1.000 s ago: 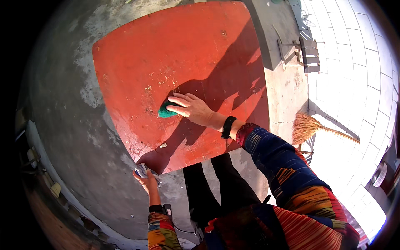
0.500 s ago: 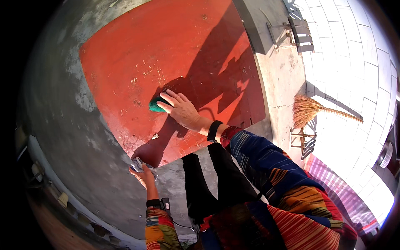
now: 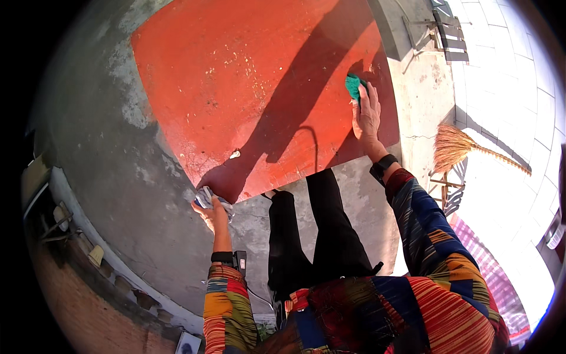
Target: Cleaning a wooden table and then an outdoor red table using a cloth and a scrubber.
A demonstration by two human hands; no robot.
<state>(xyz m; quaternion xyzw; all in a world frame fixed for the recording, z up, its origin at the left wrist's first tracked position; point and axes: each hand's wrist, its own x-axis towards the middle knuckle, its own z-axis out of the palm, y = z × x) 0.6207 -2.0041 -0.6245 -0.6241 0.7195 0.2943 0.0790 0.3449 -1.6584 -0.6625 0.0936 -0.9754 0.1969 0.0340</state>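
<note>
A red tabletop [image 3: 236, 106] with chipped, scuffed paint spreads out before me, partly under my shadow. Near its right edge my right hand [image 3: 368, 115] presses a green scrubbing pad [image 3: 355, 86] against the surface, fingers closed on the pad's near side. At the table's near left corner, my left hand [image 3: 213, 216] grips a crumpled grey-white cloth [image 3: 206, 197]. That cloth lies over the corner, and some fingers are hidden behind it. A small pale chip [image 3: 235, 154] sits on the red paint not far from the cloth.
A straw broom [image 3: 454, 147] lies to the right on the pale paving, beside a small wooden stool [image 3: 446, 187]. Farther off stands a dark slatted chair [image 3: 451, 36]. A checked purple cloth [image 3: 490, 265] hangs at lower right. Grey concrete floor [image 3: 100, 153] surrounds the table.
My right hand has swept the green pad from the middle of the tabletop rightward and away, near the right edge. The left hand still holds the cloth at the corner. The view has shifted slightly.
</note>
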